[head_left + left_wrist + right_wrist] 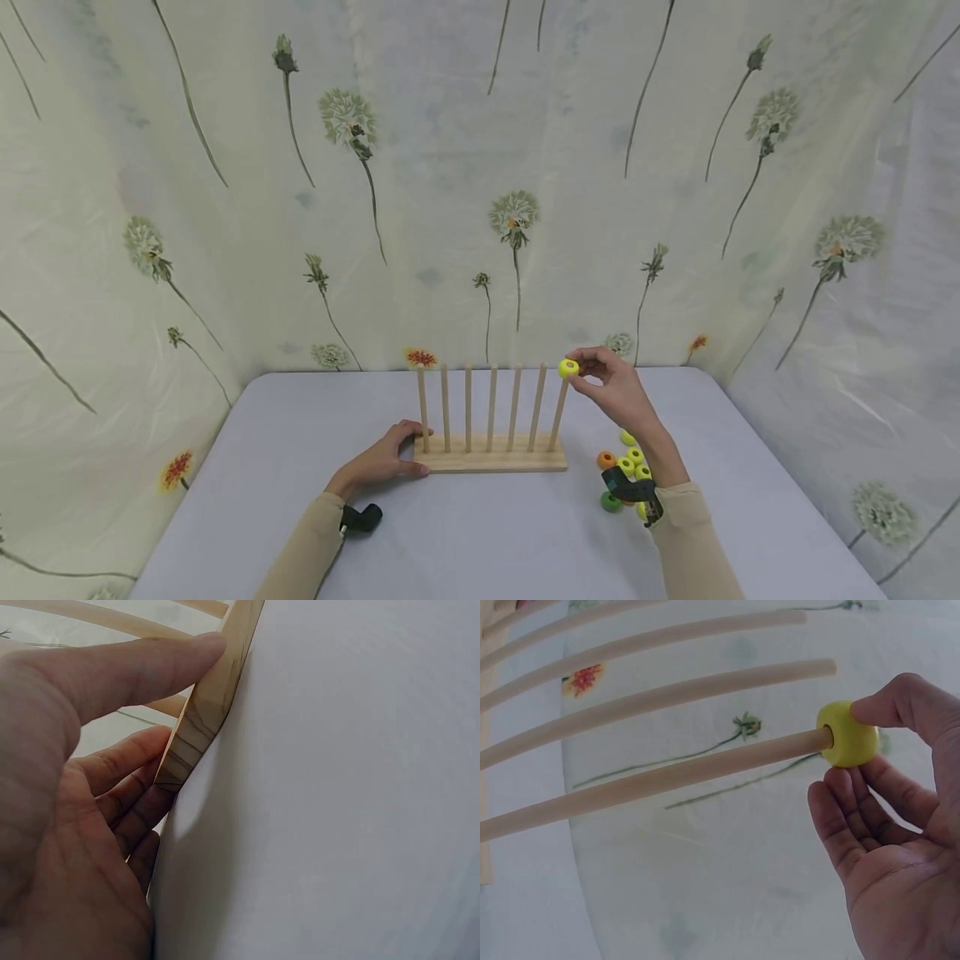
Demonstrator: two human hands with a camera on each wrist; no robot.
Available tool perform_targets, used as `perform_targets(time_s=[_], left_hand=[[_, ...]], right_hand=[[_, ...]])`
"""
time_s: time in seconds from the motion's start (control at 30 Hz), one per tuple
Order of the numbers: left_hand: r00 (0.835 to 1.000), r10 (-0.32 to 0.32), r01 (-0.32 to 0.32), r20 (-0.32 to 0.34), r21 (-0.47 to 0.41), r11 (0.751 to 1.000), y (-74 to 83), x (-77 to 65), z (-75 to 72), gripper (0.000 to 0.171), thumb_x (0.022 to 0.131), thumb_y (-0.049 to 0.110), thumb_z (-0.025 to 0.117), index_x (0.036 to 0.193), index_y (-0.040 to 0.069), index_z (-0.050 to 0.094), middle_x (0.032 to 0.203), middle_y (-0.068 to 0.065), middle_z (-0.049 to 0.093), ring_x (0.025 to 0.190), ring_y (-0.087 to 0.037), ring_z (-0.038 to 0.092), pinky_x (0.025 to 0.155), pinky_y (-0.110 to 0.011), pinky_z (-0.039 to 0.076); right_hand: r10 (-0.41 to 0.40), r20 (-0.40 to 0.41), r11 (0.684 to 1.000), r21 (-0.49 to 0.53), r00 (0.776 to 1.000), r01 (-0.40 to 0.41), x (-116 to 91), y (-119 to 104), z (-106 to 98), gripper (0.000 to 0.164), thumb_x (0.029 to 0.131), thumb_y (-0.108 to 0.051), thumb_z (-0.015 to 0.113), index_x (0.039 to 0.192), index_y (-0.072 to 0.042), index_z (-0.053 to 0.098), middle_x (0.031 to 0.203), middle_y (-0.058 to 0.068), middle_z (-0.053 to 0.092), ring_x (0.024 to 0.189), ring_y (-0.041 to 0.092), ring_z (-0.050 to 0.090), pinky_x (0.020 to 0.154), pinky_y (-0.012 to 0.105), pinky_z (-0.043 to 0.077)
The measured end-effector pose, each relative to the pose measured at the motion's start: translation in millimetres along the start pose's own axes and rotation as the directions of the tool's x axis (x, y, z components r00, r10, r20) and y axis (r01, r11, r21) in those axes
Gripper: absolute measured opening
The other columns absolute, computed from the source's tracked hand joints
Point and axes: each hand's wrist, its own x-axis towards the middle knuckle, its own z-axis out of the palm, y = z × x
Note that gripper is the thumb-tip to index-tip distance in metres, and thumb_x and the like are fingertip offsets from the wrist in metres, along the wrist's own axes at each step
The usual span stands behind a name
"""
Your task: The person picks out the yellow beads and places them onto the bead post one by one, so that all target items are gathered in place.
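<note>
A wooden peg rack [491,462] with several upright pegs stands on the table. My right hand [613,390] pinches a yellow bead [568,368] between thumb and fingers at the tip of the rightmost peg [558,412]. In the right wrist view the peg's end sits in the hole of the yellow bead [849,735]. My left hand [382,458] grips the left end of the rack's base, thumb on the front side and fingers behind. The left wrist view shows the thumb [142,671] against the base's edge [199,727].
Right of the rack, partly under my right forearm, lies a group of loose beads: several yellow ones [626,466], an orange one [606,459] and a green one [611,502]. A flower-printed curtain [450,208] hangs behind the white table [480,542].
</note>
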Motion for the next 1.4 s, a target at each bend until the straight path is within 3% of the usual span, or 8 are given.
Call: perform_targets(time_s=[0.17, 0.4, 0.87, 0.97, 1.1, 1.4], left_hand=[[1.000, 0.010, -0.010, 0.000, 0.010, 1.000, 0.2, 0.0, -0.4, 0.057, 0.076, 0.032, 0.082, 0.124, 0.017, 0.053, 0.140, -0.007, 0.043, 0.138, -0.031, 0.032, 0.115, -0.054, 0.023], [1.000, 0.013, -0.013, 0.004, -0.001, 1.000, 0.9, -0.3, -1.2, 0.059, 0.076, 0.034, 0.081, 0.125, 0.016, 0.053, 0.140, -0.008, 0.043, 0.138, -0.031, 0.032, 0.115, -0.055, 0.023], [1.000, 0.006, -0.006, -0.003, 0.008, 1.000, 0.8, -0.3, -0.6, 0.058, 0.076, 0.034, 0.082, 0.124, 0.017, 0.053, 0.140, -0.008, 0.044, 0.138, -0.032, 0.032, 0.115, -0.055, 0.023], [1.000, -0.001, 0.001, -0.004, 0.003, 1.000, 0.9, -0.1, -0.8, 0.057, 0.076, 0.032, 0.082, 0.123, 0.018, 0.053, 0.140, -0.006, 0.044, 0.139, -0.031, 0.032, 0.115, -0.056, 0.022], [1.000, -0.009, 0.009, -0.005, -0.009, 1.000, -0.3, 0.3, -0.5, 0.056, 0.076, 0.029, 0.082, 0.123, 0.018, 0.054, 0.141, -0.005, 0.043, 0.140, -0.031, 0.031, 0.115, -0.056, 0.022], [1.000, -0.028, 0.028, -0.003, -0.003, 1.000, 1.1, 0.5, -0.2, 0.057, 0.076, 0.033, 0.081, 0.124, 0.021, 0.053, 0.142, -0.005, 0.042, 0.140, -0.031, 0.030, 0.116, -0.055, 0.021]], right_hand=[[-0.002, -0.008, 1.000, 0.016, 1.000, 0.003, 4.5, 25.0, 2.0, 0.034, 0.090, -0.012, 0.068, 0.121, -0.004, 0.058, 0.118, 0.013, 0.059, 0.100, 0.018, 0.057, 0.083, 0.008, 0.046], [-0.010, -0.011, 1.000, 0.027, 1.000, 0.010, 4.0, 31.1, 3.1, 0.033, 0.089, -0.017, 0.070, 0.118, -0.007, 0.058, 0.116, 0.009, 0.059, 0.097, 0.007, 0.057, 0.087, 0.020, 0.051], [-0.009, -0.013, 1.000, 0.002, 1.000, 0.009, 2.7, 30.1, 1.6, 0.032, 0.090, -0.021, 0.069, 0.117, -0.008, 0.059, 0.114, 0.008, 0.061, 0.096, 0.007, 0.057, 0.083, 0.010, 0.047], [-0.008, -0.009, 1.000, -0.001, 1.000, 0.008, 1.7, 31.1, 1.0, 0.033, 0.090, -0.021, 0.070, 0.118, -0.008, 0.059, 0.114, 0.008, 0.061, 0.097, 0.008, 0.057, 0.084, 0.013, 0.049], [0.007, 0.001, 1.000, -0.015, 1.000, -0.007, 0.2, 31.5, -1.2, 0.035, 0.090, -0.022, 0.070, 0.119, -0.008, 0.058, 0.116, 0.008, 0.060, 0.099, 0.010, 0.057, 0.087, 0.016, 0.050], [0.057, 0.041, 0.998, -0.010, 0.998, -0.057, -5.8, 35.3, -15.1, 0.037, 0.091, -0.022, 0.068, 0.122, -0.007, 0.056, 0.120, 0.013, 0.058, 0.103, 0.011, 0.057, 0.084, 0.008, 0.046]])
